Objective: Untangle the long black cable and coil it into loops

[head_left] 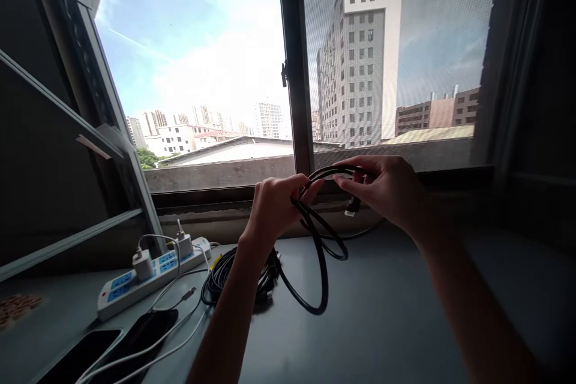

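A black cable (324,276) hangs in loose loops between my hands, above the grey table. My left hand (283,201) pinches the loops at their left side. At their upper right, my right hand (380,183) grips the cable between thumb and fingers. A connector with a pale metal end (351,209) dangles just below my right fingers. Behind my left forearm lies a coiled bundle of black cable (220,276) on the table, partly hidden by the arm.
A white power strip (153,276) with two plugged-in chargers stands at the left on the table (360,324). Two dark phones (148,336) and white cables lie in front of it. A window (294,72) with a dark frame rises behind; metal bars (67,246) stand at left.
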### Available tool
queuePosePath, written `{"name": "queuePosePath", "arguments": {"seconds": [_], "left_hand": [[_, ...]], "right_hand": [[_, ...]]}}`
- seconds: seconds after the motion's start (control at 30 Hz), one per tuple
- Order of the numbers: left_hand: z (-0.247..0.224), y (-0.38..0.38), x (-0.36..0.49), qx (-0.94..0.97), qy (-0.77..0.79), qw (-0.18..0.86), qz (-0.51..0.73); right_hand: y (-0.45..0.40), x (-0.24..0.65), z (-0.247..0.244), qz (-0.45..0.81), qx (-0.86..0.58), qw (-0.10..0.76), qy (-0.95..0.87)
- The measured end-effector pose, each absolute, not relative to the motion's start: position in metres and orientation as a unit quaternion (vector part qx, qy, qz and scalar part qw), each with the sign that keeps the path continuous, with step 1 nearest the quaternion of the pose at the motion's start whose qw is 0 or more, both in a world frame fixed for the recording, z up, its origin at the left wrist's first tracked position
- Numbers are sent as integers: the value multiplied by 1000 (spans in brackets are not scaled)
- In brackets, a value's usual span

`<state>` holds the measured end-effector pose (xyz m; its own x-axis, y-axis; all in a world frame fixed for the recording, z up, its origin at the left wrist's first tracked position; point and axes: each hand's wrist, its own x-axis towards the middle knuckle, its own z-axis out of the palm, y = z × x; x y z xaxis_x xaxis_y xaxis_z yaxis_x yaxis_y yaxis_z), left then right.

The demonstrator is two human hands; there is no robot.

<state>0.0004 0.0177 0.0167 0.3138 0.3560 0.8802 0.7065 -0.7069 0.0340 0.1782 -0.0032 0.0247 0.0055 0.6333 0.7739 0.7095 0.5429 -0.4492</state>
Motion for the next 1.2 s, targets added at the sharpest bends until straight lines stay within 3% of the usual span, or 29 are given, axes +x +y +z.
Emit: {"name": "queuePosePath", "arguments": {"seconds": [0.13,0.4,0.73,1.0,1.2], "left_hand": [[26,4,-5,-777,-307,107,-540],[33,-19,1,-782,-283,26,-554],[38,-13,-15,-782,-302,66,-541],[44,-5,-43,-707,-353,16,-612],[36,0,-24,-771,-345,-53,-533]], "right_hand": [[0,181,25,-138,-451,556,-684],[-8,159,21,-129,-377,559,-727],[3,158,18,-151,-432,534,-711],[5,179,26,-152,-407,613,-659],[-18,164,28,-129,-339,653,-665]]}}
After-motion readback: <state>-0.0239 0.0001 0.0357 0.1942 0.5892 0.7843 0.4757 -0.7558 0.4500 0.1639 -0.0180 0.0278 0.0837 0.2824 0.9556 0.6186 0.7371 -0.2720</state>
